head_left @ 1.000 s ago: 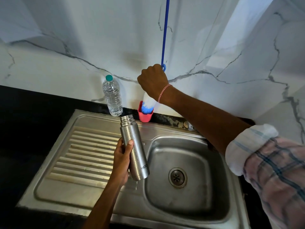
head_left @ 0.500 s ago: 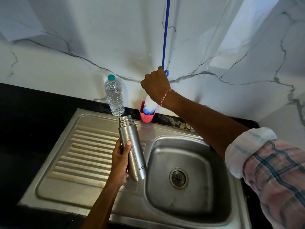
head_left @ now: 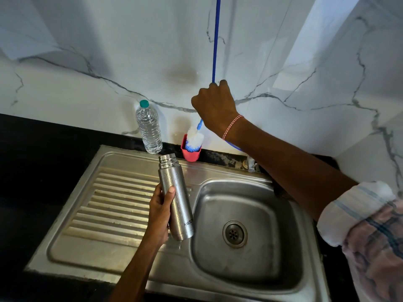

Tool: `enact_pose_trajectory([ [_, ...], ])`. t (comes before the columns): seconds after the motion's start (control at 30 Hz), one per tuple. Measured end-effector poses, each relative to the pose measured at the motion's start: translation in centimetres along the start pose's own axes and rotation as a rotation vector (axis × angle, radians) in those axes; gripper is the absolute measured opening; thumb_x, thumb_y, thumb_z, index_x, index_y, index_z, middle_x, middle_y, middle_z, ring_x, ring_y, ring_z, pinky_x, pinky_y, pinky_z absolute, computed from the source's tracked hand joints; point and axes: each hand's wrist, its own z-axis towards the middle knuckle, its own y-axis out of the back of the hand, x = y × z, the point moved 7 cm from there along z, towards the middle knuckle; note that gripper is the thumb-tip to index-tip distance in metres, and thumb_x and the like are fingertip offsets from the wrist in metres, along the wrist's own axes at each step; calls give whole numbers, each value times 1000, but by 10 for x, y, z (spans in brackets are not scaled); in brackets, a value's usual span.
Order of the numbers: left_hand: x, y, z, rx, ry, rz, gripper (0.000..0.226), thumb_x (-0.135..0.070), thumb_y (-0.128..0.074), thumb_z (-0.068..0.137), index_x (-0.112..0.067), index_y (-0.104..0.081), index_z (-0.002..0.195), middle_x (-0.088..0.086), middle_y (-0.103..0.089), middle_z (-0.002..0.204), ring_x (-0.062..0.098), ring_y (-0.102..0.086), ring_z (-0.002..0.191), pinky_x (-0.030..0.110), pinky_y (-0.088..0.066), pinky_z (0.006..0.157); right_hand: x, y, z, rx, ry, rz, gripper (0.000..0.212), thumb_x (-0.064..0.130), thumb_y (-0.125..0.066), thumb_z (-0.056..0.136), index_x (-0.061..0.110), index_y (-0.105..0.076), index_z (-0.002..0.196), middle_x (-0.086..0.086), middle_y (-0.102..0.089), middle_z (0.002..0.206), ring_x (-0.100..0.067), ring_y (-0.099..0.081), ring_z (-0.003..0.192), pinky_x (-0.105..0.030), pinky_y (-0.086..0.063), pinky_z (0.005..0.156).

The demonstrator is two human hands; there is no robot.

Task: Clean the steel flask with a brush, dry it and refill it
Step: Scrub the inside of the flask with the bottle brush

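My left hand (head_left: 160, 211) grips the steel flask (head_left: 175, 198), uncapped, wet and tilted, above the sink's draining board. My right hand (head_left: 214, 105) is curled round the blue handle of the bottle brush. The brush's white and blue bristle head (head_left: 194, 141) stands in a small red cup (head_left: 191, 153) at the back edge of the sink. A clear plastic water bottle (head_left: 149, 128) with a teal cap stands upright left of the cup, against the wall.
The steel sink (head_left: 244, 277) has a ribbed draining board on the left and a basin with a drain (head_left: 234, 233) on the right. A blue cord (head_left: 216, 40) hangs down the marble wall to my right hand. A small tap knob (head_left: 250, 164) sits behind the basin.
My right hand has slid a little up the brush handle, uncovering its lower blue part. The brush head stays in the red cup. My left hand keeps the flask steady.
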Motion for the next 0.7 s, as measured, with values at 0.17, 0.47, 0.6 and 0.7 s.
enact_pose_trajectory([
  [0.17,2,-3,-2,20,5,-3,55,-58,-77,78,-28,-65,123,23,-72,117,49,-67,112,69,-50,100,-11,3,-8,-15,-31,33,25,10,-74,86,14,-66,109,-2,-60,94,-27,-64,90,-37,-35,75],
  [0.47,-1,-6,-5,38,-12,15,58,-60,-77,76,-29,-65,123,21,-73,117,45,-68,111,68,-51,100,-20,10,-26,-78,-34,99,45,20,-81,82,16,-57,120,-2,-63,106,-27,-66,88,-35,-37,68],
  [0.6,-3,-8,-9,54,-18,22,54,-59,-78,74,-34,-66,120,19,-73,117,45,-68,112,67,-52,100,-22,6,-64,-126,-74,232,58,22,-84,78,20,-54,127,4,-60,126,-30,-69,82,-33,-35,60],
  [0.7,-3,-9,-13,60,-21,28,51,-57,-78,73,-36,-67,118,14,-74,117,42,-69,112,62,-53,100,-22,1,-111,-236,-161,335,65,34,-83,76,26,-55,134,11,-49,149,-29,-72,74,-31,-45,58],
])
